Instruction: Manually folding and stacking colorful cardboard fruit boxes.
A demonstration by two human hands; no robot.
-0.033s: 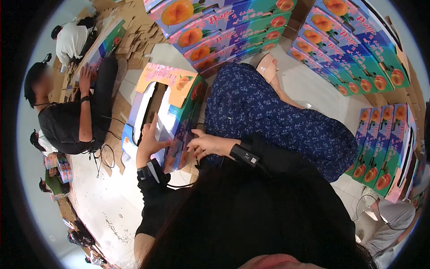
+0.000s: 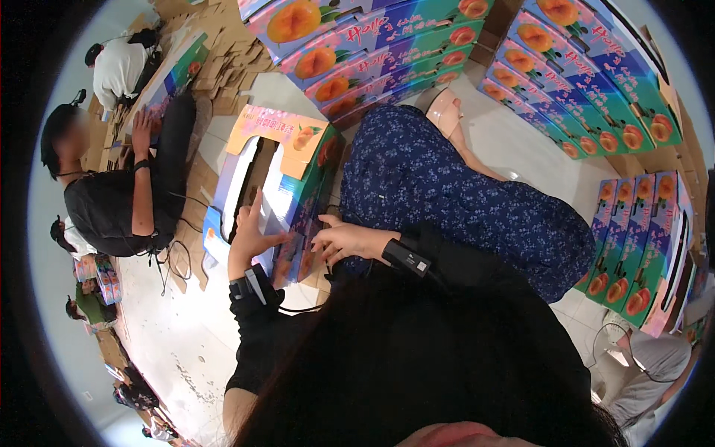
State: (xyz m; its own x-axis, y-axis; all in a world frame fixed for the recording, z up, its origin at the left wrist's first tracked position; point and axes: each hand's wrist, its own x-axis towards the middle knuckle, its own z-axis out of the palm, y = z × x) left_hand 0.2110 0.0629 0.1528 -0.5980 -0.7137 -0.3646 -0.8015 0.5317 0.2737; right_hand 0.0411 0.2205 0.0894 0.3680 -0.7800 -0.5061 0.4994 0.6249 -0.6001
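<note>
Left hand: the left hand (image 2: pixel 249 235) is pressing flat, fingers spread and nothing clenched in it, against the near wall of the half-built fruit carton (image 2: pixel 287 182).
Right hand: the right hand (image 2: pixel 344 240) is resting loosely curled on the carton's near corner, fingertips touching the cardboard rather than gripping it.
Carton: it is lying on the floor just beside the person's knee, its top flap (image 2: pixel 279 128) standing open and its long handle slot facing up.
Doing it well: judging by the pose, squaring the corner calls for pushing both walls evenly while keeping the flap clear.
Co-worker: a seated person in black (image 2: pixel 112 201) is folding another box at left.
Beyond: finished carton stacks (image 2: pixel 387 45) are lining the far side.
</note>
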